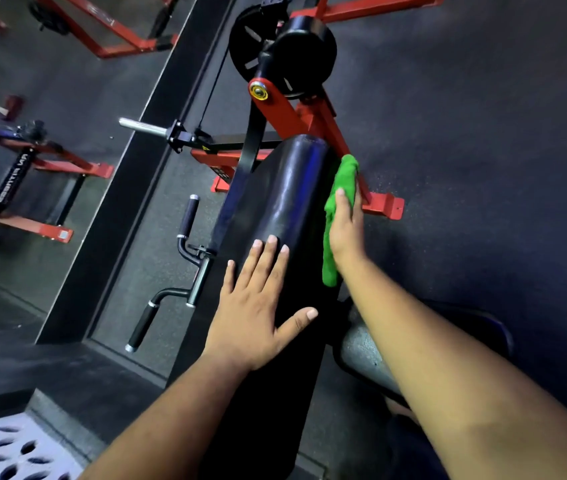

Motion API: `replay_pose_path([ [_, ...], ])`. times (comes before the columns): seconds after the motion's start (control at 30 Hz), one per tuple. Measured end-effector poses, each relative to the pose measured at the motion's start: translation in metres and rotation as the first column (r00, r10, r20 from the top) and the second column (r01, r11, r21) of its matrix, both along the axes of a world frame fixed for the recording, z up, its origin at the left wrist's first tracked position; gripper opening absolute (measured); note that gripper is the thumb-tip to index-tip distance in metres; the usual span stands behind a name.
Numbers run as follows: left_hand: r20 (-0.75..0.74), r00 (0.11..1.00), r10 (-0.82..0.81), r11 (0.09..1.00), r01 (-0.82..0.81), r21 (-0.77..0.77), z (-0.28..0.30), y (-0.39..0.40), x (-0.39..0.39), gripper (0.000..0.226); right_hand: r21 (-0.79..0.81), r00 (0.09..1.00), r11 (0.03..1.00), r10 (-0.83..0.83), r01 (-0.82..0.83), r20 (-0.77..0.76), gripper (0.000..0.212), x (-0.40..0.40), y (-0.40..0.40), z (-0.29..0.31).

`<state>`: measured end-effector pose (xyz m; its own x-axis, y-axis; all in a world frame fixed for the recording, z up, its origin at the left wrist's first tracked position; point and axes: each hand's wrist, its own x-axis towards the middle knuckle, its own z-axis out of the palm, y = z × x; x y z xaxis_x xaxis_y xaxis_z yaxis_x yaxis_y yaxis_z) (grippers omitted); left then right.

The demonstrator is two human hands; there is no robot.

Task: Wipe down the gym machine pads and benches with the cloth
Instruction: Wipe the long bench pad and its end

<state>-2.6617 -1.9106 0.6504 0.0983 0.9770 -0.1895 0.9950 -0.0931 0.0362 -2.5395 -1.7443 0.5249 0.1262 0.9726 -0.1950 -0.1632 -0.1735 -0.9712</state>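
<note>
A long black padded bench (275,202) of a red-framed machine runs from the bottom centre up the middle of the head view. My left hand (257,306) lies flat on its top, fingers spread and straight. My right hand (346,226) presses a green cloth (340,183) against the pad's right side edge. The fingers look straight along the cloth, and the cloth hangs below the wrist. Most of the right palm is hidden against the pad.
A black roller pad (304,50) and weight plate (247,43) sit at the machine's far end. Black-grip handles (188,216) and a chrome peg (141,126) stick out left. Red frames (50,161) stand at left, and dark rubber floor (482,133) lies at right.
</note>
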Motion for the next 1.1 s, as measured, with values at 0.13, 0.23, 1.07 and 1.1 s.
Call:
replay_pose_path([
  [0.13,0.018,1.000,0.009,1.000,-0.009,0.009,0.000,-0.001,0.001,0.094,-0.190,0.997,0.982,-0.019,0.005,-0.074,0.092,-0.004,-0.032,-0.029],
  [0.23,0.036,0.999,0.013,1.000,-0.014,0.027,-0.001,-0.002,0.000,0.094,-0.212,0.989,0.976,0.023,-0.055,-0.149,0.077,-0.015,-0.114,-0.049],
  [1.07,0.135,0.989,0.055,0.997,-0.061,0.039,0.002,-0.172,-0.046,0.085,0.056,0.977,0.997,-0.057,0.047,0.205,0.085,-0.037,-0.120,0.028],
  [1.1,0.156,0.985,0.079,0.995,-0.087,0.050,0.002,-0.172,-0.047,0.087,0.060,0.968,0.998,-0.049,0.035,0.247,0.086,-0.038,-0.113,0.035],
])
